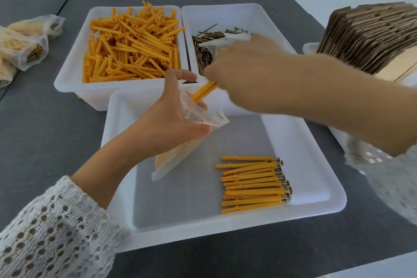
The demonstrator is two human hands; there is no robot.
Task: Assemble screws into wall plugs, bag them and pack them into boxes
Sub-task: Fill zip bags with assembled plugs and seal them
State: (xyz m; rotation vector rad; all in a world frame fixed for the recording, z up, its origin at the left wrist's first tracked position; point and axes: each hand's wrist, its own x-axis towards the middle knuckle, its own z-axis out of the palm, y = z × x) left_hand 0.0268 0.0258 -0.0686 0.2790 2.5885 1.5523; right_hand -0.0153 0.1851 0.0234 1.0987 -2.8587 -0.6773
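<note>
My left hand (167,117) grips the mouth of a clear plastic bag (180,156) that hangs over the near white tray (316,207); orange plugs show inside the bag. My right hand (246,74) holds a few orange wall plugs (204,91) and their tips point into the bag's opening. A row of assembled plugs with screws (252,184) lies in the near tray at the right. Behind it, one tray holds loose orange plugs (130,47) and another holds loose screws (207,45).
Filled bags (24,45) lie on the dark table at the far left. A stack of flat cardboard boxes (370,36) stands at the right, partly over another white tray (310,48). A plastic sheet lies on the screws.
</note>
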